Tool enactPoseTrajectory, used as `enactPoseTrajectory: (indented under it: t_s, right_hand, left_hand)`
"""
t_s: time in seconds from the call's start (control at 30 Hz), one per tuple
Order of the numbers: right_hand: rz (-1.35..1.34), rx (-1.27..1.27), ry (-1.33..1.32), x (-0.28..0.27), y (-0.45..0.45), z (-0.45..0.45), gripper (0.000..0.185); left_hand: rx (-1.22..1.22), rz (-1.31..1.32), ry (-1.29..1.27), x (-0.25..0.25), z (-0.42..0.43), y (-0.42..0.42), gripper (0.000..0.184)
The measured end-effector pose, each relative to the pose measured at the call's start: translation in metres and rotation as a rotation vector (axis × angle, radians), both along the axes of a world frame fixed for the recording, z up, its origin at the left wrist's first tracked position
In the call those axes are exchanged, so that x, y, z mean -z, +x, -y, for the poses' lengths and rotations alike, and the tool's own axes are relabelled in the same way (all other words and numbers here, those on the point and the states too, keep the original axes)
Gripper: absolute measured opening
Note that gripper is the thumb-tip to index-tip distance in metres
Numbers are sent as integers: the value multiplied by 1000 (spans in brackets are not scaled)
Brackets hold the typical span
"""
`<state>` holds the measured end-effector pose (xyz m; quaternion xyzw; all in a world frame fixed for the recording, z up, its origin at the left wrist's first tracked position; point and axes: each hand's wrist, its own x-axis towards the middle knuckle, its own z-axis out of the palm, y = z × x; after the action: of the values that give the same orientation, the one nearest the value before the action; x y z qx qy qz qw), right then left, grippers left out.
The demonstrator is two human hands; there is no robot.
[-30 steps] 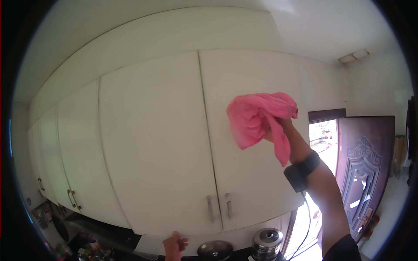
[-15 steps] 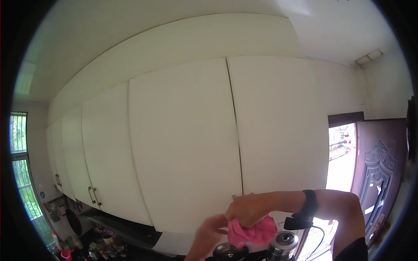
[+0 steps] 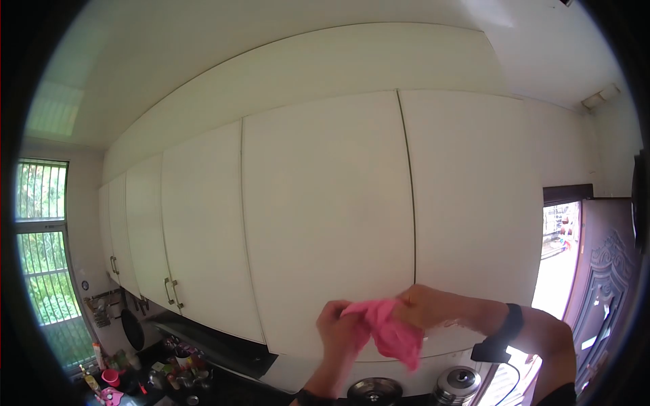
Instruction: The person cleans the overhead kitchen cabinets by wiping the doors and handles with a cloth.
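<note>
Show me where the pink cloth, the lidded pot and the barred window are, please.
Pink cloth (image 3: 392, 334): head view, on its bunched middle.
Lidded pot (image 3: 456, 388): head view, on its shiny lid.
Barred window (image 3: 49, 265): head view, on the lower section's barred pane.

Dark countertop (image 3: 233, 390) low in my remote view, pink cup (image 3: 110, 377), bottles (image 3: 97, 352) and containers (image 3: 177, 380) crowded at left, lidded steel pot (image 3: 458, 387) farther right, its base hidden from me
</note>
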<state>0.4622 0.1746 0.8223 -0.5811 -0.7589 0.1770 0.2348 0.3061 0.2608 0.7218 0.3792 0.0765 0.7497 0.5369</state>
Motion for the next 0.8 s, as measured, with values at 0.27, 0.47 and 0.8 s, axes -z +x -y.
enactPoseTrajectory:
  t_s: [0.27, 0.47, 0.8]
  right_hand:
    - [-428, -328, 807, -55, 8, -51, 25]
    - [742, 12, 1536, -141, 25, -107, 32]
    - [627, 368, 1853, -258, -43, -185, 40]
  left_hand:
    - [-1102, -791, 621, 18, -52, -26, 44]
    - [-1307, -1188, 523, 51, -95, -59, 79]
    - [-1264, -1254, 540, 61, -116, -55, 96]
